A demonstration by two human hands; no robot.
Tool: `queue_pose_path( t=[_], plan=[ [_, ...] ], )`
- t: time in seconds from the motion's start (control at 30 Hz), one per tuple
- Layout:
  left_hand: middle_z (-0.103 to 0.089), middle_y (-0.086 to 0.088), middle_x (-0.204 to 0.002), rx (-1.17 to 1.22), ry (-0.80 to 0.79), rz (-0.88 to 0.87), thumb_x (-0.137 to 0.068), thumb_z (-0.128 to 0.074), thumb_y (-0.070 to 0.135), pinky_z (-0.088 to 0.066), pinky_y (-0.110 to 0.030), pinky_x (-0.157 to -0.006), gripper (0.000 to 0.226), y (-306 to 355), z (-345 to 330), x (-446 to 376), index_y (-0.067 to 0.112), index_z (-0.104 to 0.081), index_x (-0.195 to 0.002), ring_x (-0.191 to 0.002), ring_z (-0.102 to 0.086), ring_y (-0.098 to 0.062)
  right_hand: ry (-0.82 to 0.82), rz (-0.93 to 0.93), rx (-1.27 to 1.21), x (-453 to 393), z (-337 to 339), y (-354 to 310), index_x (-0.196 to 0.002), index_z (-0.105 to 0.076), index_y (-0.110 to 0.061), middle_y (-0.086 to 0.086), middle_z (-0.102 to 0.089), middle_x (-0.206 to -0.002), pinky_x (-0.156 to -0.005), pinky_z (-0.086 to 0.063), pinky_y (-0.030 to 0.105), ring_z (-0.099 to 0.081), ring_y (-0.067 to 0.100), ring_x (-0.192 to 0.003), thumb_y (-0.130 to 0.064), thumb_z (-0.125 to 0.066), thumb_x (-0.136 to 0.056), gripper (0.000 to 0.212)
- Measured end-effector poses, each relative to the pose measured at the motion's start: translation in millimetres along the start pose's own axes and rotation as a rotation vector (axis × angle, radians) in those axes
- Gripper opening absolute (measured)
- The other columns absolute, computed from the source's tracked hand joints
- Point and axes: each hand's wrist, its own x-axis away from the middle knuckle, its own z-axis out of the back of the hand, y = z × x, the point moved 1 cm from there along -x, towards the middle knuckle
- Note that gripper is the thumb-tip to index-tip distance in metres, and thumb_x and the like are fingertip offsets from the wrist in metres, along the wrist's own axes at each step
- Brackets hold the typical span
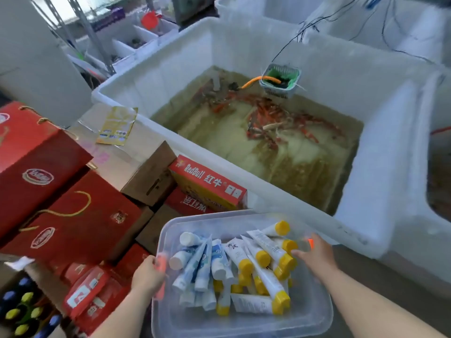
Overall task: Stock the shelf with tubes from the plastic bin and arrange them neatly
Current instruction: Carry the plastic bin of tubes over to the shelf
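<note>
A clear plastic bin (305, 320) is held in front of me, low in the head view. Inside lie several tubes: white-capped blue-and-white ones (202, 262) on the left and yellow-capped white ones (268, 264) on the right, piled loosely. My left hand (148, 276) grips the bin's left rim by its orange clip. My right hand (317, 254) grips the right rim near another orange clip. No shelf is in view.
A large white tub (366, 191) of murky water with red and white fish sits straight ahead, with a small green basket (280, 81) in it. Red gift boxes (48, 191), cardboard cartons (136, 167) and a Red Bull box (207, 184) are stacked at left. Bottles (22, 311) stand at lower left.
</note>
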Motion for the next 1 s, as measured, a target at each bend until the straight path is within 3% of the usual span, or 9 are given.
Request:
queue_pose_path(
  t=[0.2, 0.47, 0.67, 0.77, 1.0],
  plan=[
    [-0.048, 0.000, -0.064, -0.144, -0.002, -0.140, -0.087, -0.059, 0.020, -0.030, -0.031, -0.058, 0.029, 53, -26, 11, 0.014, -0.040, -0.065, -0.070, -0.049, -0.025, 0.094, -0.121, -0.070, 7, 34, 58, -0.108, -0.059, -0.010, 0.011, -0.064, -0.112, -0.083, -0.046, 0.033, -0.060, 0.029, -0.106, -0.025, -0.085, -0.065, 0.053],
    [-0.049, -0.002, -0.070, -0.186, -0.106, -0.230, -0.071, -0.068, 0.005, -0.032, -0.031, -0.058, 0.031, 103, -54, 29, 0.014, -0.039, -0.065, -0.073, -0.049, -0.025, 0.171, -0.229, -0.111, 28, 68, 111, -0.105, -0.057, -0.014, 0.006, -0.062, -0.104, -0.074, -0.053, 0.039, -0.060, 0.030, -0.096, -0.030, -0.082, -0.068, 0.047],
    [-0.052, -0.003, -0.073, -0.295, -0.172, -0.319, -0.071, -0.070, 0.006, -0.034, -0.030, -0.059, 0.031, 141, -71, 36, 0.015, -0.041, -0.068, -0.074, -0.051, -0.025, 0.249, -0.339, -0.231, 57, 78, 142, -0.105, -0.057, -0.013, 0.001, -0.056, -0.092, -0.070, -0.054, 0.040, -0.059, 0.026, -0.088, -0.031, -0.081, -0.069, 0.047],
    [-0.057, -0.005, -0.082, -0.375, -0.211, -0.394, -0.071, -0.072, 0.006, -0.040, -0.030, -0.064, 0.026, 168, -81, 40, 0.012, -0.049, -0.080, -0.079, -0.054, -0.025, 0.299, -0.416, -0.318, 77, 76, 161, -0.108, -0.057, -0.012, 0.006, -0.060, -0.101, -0.064, -0.051, 0.038, -0.058, 0.027, -0.088, -0.030, -0.081, -0.069, 0.049],
    [-0.062, -0.011, -0.101, -0.598, -0.292, -0.626, -0.076, -0.068, 0.004, -0.043, -0.032, -0.075, 0.032, 235, -123, 64, 0.006, -0.056, -0.105, -0.091, -0.057, -0.026, 0.435, -0.620, -0.430, 132, 67, 211, -0.110, -0.059, -0.016, 0.007, -0.064, -0.106, -0.073, -0.056, 0.043, -0.062, 0.029, -0.093, -0.037, -0.081, -0.067, 0.053]
  ],
)
